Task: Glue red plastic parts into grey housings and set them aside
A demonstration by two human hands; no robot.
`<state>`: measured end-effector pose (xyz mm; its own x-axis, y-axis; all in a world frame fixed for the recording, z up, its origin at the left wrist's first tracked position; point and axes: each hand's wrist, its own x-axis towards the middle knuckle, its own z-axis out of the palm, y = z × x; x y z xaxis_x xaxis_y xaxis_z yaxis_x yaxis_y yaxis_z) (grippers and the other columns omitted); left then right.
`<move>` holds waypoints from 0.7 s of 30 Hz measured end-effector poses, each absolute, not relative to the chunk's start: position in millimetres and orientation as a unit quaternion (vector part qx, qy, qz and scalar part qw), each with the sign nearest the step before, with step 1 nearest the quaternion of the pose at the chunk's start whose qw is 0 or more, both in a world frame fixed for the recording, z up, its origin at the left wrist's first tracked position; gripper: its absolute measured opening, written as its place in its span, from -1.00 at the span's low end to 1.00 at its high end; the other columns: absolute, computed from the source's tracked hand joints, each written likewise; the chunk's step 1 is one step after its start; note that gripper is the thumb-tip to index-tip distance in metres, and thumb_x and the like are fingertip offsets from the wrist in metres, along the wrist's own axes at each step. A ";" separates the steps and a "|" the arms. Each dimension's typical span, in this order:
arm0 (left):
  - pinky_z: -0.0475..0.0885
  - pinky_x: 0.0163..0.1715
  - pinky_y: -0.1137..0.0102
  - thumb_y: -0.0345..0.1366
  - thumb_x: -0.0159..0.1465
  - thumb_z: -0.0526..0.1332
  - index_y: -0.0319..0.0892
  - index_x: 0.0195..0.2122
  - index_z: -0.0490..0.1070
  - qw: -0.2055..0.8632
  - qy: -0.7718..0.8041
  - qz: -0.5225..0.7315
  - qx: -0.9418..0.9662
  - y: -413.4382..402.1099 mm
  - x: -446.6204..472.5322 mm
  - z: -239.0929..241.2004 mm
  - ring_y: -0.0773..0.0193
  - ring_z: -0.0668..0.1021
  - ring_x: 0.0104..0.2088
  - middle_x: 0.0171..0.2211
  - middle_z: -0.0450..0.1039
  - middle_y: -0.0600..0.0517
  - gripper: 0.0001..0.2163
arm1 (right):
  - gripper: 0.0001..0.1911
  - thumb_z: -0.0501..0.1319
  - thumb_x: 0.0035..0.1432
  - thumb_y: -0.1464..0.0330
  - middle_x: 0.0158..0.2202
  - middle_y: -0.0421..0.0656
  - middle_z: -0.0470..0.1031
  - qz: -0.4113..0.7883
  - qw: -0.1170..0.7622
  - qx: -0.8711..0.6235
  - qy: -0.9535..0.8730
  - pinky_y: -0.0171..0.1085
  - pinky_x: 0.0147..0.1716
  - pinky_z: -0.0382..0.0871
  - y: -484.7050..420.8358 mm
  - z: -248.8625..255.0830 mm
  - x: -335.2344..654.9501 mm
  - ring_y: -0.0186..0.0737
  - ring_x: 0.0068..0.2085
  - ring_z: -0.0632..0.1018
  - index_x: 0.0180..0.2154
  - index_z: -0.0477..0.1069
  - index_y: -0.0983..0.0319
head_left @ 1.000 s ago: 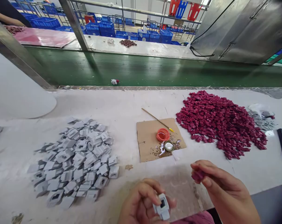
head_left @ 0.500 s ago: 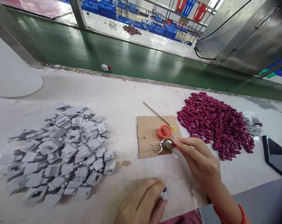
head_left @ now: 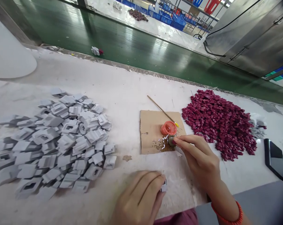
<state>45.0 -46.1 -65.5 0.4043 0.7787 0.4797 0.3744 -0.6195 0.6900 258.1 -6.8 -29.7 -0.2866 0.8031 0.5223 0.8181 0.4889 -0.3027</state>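
My left hand (head_left: 141, 195) is closed around a small grey plastic part (head_left: 163, 186), low at the front of the table; only the part's end shows past my fingers. My right hand (head_left: 198, 154) pinches a small maroon piece (head_left: 174, 141) between thumb and fingertips, right at a bottle cap (head_left: 171, 141). The cap lies on a cardboard sheet (head_left: 146, 123) wet with clear liquid. Just behind it stands a small red cup (head_left: 168, 127). A thin stick with a yellow tip (head_left: 162, 110) rests across the sheet's far edge.
A heap of grey parts (head_left: 68, 147) spreads on the left, and a pile of maroon pieces (head_left: 219, 122) on the right. By the right edge lies a black phone (head_left: 275, 160). Behind the table runs a green conveyor belt (head_left: 132, 47), carrying a grey-and-maroon piece (head_left: 95, 51).
The view has tilted down and shifted a little. The maroon piece in my right hand stays at the cap, which shows slightly less. My left hand keeps the grey part.
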 end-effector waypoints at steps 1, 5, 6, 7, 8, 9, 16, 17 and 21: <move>0.43 0.00 0.49 -0.49 0.29 0.20 -0.28 -0.05 0.43 0.251 0.361 0.410 0.799 -46.6 45.3 -65.1 0.28 0.55 -0.11 -0.17 0.57 -0.03 -0.79 | -0.55 0.14 0.18 0.68 -0.19 -0.10 0.49 -0.013 0.321 -0.506 -0.801 -0.18 -0.20 0.45 -6.7 -29.4 258.2 -0.20 -0.16 0.51 0.00 0.45 0.15; 0.41 0.01 0.50 -0.50 0.30 0.19 -0.26 -0.05 0.43 0.281 0.376 0.416 0.778 -47.7 46.2 -63.5 0.30 0.53 -0.11 -0.17 0.55 -0.02 -0.79 | -0.57 0.18 0.16 0.68 -0.16 -0.09 0.49 -0.003 0.343 -0.514 -0.787 -0.20 -0.18 0.45 -13.2 -24.5 256.0 -0.20 -0.14 0.51 -0.01 0.46 0.18; 0.41 0.01 0.50 -0.51 0.30 0.19 -0.25 -0.06 0.43 0.290 0.378 0.414 0.775 -47.8 46.2 -63.3 0.30 0.53 -0.11 -0.17 0.55 -0.02 -0.79 | -0.57 0.19 0.15 0.68 -0.15 -0.11 0.49 0.007 0.355 -0.520 -0.777 -0.22 -0.17 0.46 -17.6 -22.5 254.0 -0.22 -0.14 0.51 -0.01 0.46 0.18; 0.41 0.00 0.50 -0.51 0.29 0.19 -0.24 -0.06 0.42 0.298 0.379 0.414 0.772 -47.9 46.2 -63.2 0.31 0.53 -0.11 -0.17 0.54 -0.01 -0.79 | -0.57 0.20 0.14 0.68 -0.14 -0.12 0.49 0.024 0.370 -0.528 -0.764 -0.25 -0.17 0.47 -23.1 -20.5 251.4 -0.24 -0.13 0.51 -0.02 0.46 0.18; 0.41 0.00 0.51 -0.52 0.28 0.19 -0.24 -0.06 0.42 0.308 0.379 0.412 0.769 -48.0 46.1 -63.0 0.31 0.53 -0.12 -0.17 0.54 -0.01 -0.79 | -0.58 0.21 0.14 0.67 -0.14 -0.14 0.48 0.048 0.386 -0.536 -0.749 -0.29 -0.17 0.48 -29.6 -18.7 248.1 -0.27 -0.14 0.51 -0.03 0.46 0.18; 0.41 -0.01 0.52 -0.53 0.27 0.20 -0.23 -0.07 0.41 0.318 0.379 0.410 0.766 -48.1 46.0 -62.8 0.32 0.53 -0.12 -0.17 0.53 0.00 -0.78 | -0.60 0.22 0.14 0.66 -0.13 -0.15 0.47 0.079 0.397 -0.541 -0.737 -0.34 -0.18 0.49 -36.8 -17.4 244.5 -0.30 -0.14 0.51 -0.04 0.46 0.18; 0.44 -0.07 0.54 -0.52 0.29 0.18 -0.20 -0.10 0.38 0.337 0.399 0.407 0.749 -48.2 47.7 -60.0 0.34 0.55 -0.16 -0.21 0.54 0.03 -0.81 | -0.63 0.16 0.12 0.69 -0.17 -0.09 0.45 0.177 0.379 -0.491 -0.764 -0.46 -0.19 0.53 -73.6 -25.2 227.2 -0.32 -0.13 0.53 -0.06 0.41 0.29; 0.44 -0.08 0.53 -0.52 0.29 0.18 -0.20 -0.10 0.38 0.335 0.401 0.407 0.749 -48.2 47.9 -59.7 0.34 0.55 -0.16 -0.21 0.54 0.03 -0.82 | -0.63 0.16 0.13 0.69 -0.16 -0.08 0.44 0.179 0.368 -0.491 -0.769 -0.45 -0.17 0.53 -75.3 -27.3 227.3 -0.32 -0.12 0.54 -0.05 0.40 0.30; 0.43 -0.06 0.53 -0.52 0.28 0.20 -0.21 -0.10 0.38 0.338 0.402 0.410 0.745 -48.8 47.7 -59.0 0.34 0.54 -0.16 -0.21 0.53 0.03 -0.81 | -0.63 0.16 0.15 0.68 -0.12 -0.04 0.41 0.184 0.339 -0.487 -0.784 -0.44 -0.13 0.52 -78.1 -31.5 229.5 -0.31 -0.09 0.53 -0.02 0.38 0.32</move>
